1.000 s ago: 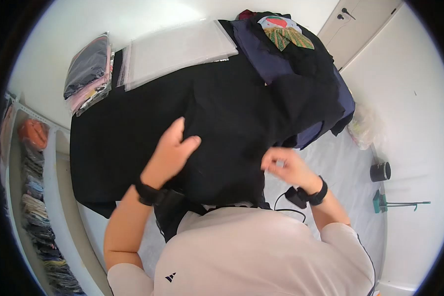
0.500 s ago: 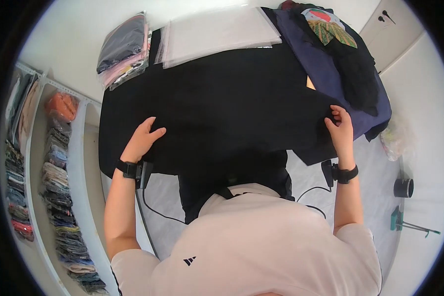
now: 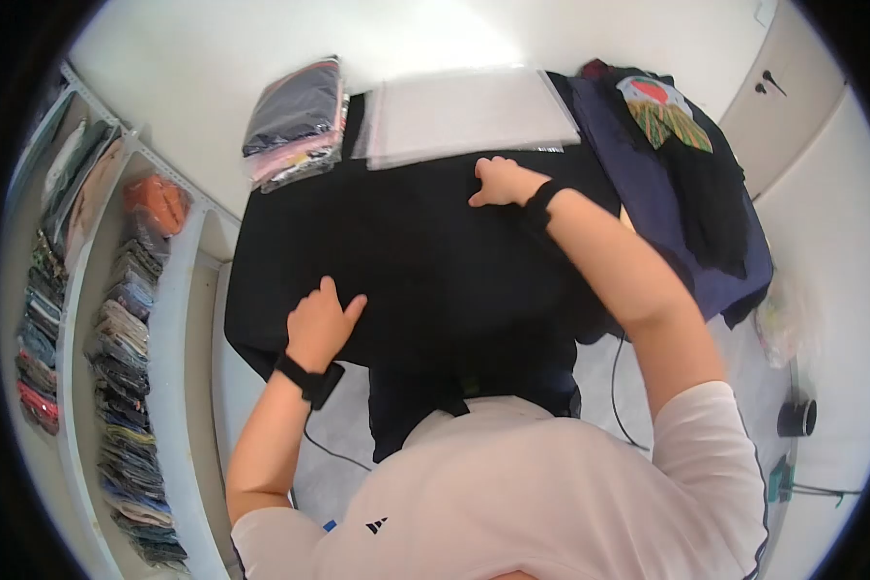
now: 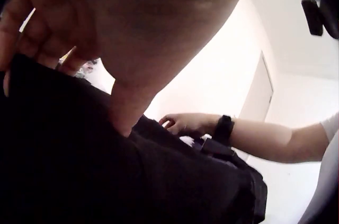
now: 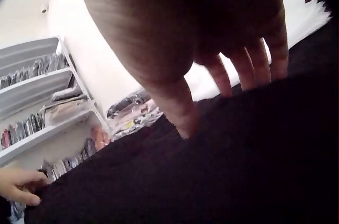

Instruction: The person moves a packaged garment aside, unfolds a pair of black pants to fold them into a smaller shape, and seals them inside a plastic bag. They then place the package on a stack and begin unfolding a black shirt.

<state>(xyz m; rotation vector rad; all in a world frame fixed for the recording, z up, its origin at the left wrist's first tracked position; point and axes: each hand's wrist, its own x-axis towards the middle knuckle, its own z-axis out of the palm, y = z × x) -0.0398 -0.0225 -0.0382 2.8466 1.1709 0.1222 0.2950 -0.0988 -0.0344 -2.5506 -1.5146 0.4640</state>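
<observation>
Black fabric (image 3: 387, 232) is spread over the table; one garment on it blends into the dark surface. My left hand (image 3: 321, 324) rests on its near left part, thumb and fingers spread apart. In the left wrist view, the left thumb (image 4: 124, 118) touches the dark fabric. My right hand (image 3: 506, 184) reaches over the far side of the fabric, just below a pile of clear plastic bags (image 3: 464, 111). In the right wrist view, its fingers (image 5: 243, 70) point down with their tips at the cloth, spaced apart and pinching nothing.
A stack of bagged folded clothes (image 3: 295, 121) stands at the back left of the table. Navy and black garments, with a printed piece (image 3: 662, 111), lie at the right end. Shelves (image 3: 179, 290) with bagged clothes line the left wall. A dark bin (image 3: 796, 419) stands on the floor at right.
The black fabric has been drawn out flat across the table. My right hand went right to the fabric's edge, then back left and away over it. My left hand stayed at the left.
</observation>
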